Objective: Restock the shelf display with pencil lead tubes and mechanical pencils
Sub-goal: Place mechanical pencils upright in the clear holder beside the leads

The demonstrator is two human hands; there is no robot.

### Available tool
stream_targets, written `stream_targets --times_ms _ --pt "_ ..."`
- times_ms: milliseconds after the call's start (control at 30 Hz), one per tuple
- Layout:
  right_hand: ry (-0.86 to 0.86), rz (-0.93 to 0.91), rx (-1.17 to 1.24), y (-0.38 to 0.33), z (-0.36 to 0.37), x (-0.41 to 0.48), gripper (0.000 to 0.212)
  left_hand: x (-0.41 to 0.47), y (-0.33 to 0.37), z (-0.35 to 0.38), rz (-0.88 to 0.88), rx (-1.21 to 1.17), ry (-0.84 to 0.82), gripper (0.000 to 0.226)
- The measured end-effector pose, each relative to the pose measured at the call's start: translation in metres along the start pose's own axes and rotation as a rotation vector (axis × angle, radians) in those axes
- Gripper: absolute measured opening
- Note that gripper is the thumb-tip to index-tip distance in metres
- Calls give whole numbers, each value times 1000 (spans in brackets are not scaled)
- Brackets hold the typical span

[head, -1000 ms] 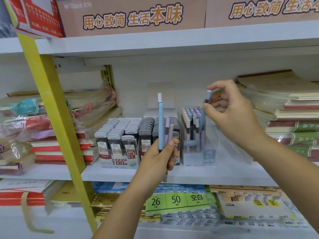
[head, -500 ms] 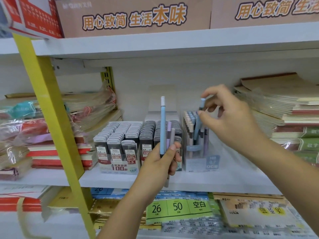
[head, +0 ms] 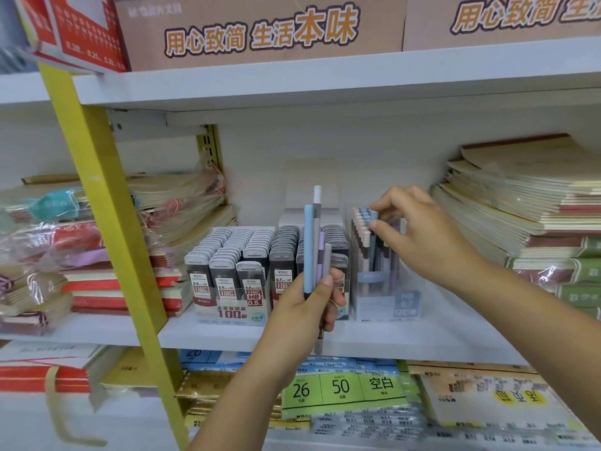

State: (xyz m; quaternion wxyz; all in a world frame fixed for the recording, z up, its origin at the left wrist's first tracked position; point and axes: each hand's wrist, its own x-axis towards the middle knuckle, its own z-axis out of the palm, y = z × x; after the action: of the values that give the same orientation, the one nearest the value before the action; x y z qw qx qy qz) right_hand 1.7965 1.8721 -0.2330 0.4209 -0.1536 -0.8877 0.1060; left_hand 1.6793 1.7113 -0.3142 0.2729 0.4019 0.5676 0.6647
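Note:
My left hand [head: 309,304] grips a bunch of several mechanical pencils [head: 313,242], blue, grey and lilac, held upright in front of the shelf. My right hand [head: 419,232] pinches the top of a blue mechanical pencil [head: 373,222] that stands inside the clear pencil display box [head: 387,301], among several other upright pencils. Left of that box, rows of grey-capped pencil lead tubes [head: 234,262] fill a display carton, with darker tubes [head: 284,258] beside them, partly hidden by the held pencils.
A yellow ladder rail [head: 107,222] slants across the left of the white shelf [head: 422,340]. Wrapped notebook stacks [head: 65,242] lie at the left, tan notebook stacks [head: 527,209] at the right. Cardboard boxes [head: 260,30] sit on the shelf above, paper packs [head: 341,388] below.
My right hand has lowered the blue pencil from above the clear box down into it. My left hand kept the bunch upright, almost in place.

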Motion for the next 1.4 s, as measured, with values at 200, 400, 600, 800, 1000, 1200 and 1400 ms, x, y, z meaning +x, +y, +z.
stream_targets --times_ms 200,400,600,800,1000,1200,1400 --pt "13 33 47 -1 0 0 16 1 -2 -1 -1 -13 -3 25" --pt "-16 -22 -132 9 9 -1 3 2 -4 -1 -14 -35 -12 25" --pt "-14 4 -166 8 10 -3 30 -2 -3 0 -21 -27 -42 24" --pt "-33 147 468 -29 1 -13 28 -6 3 3 -4 -4 -213 25" --pt "89 213 815 -33 -15 -12 18 -10 3 6 -45 -18 -224 23" --pt "329 122 606 2 -50 -17 24 -8 2 -1 -35 -17 -80 24" --pt "106 114 243 14 -41 -20 18 -6 3 10 -4 0 -56 24"
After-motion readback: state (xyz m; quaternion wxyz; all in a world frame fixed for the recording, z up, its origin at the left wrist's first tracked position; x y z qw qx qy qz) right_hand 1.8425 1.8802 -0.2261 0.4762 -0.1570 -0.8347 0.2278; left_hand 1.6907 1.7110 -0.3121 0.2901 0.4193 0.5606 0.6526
